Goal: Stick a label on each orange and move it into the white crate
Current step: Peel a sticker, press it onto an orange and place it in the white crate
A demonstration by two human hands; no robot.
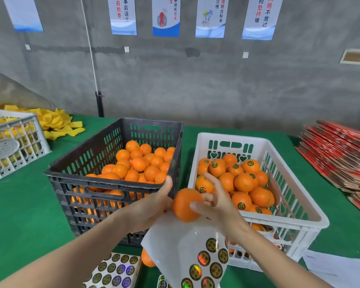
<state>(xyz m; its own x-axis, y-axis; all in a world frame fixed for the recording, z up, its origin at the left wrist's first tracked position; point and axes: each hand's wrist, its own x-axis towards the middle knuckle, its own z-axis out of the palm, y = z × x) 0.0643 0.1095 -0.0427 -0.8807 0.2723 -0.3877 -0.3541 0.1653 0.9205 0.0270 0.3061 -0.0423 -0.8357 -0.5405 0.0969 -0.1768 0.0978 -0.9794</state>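
Observation:
My left hand [152, 206] holds one orange [184, 205] in front of me, between the two crates, and a white label sheet [185, 252] with round gold stickers hangs below it from the same hand. My right hand [215, 201] touches the orange's right side with its thumb, and its fingers are loosely spread. The black crate [112, 179] on the left holds several plain oranges [139, 163]. On the right, the white crate [301, 206] holds several oranges with labels [245, 181].
More label sheets [114, 271] lie at the near edge beside a loose orange [147, 259]. A grey crate [15, 142] and yellow wrappers [54, 121] sit far left. Stacked red flat cartons [341, 154] lie on the right, and a paper [337, 271] at the near right on the green table [25, 204].

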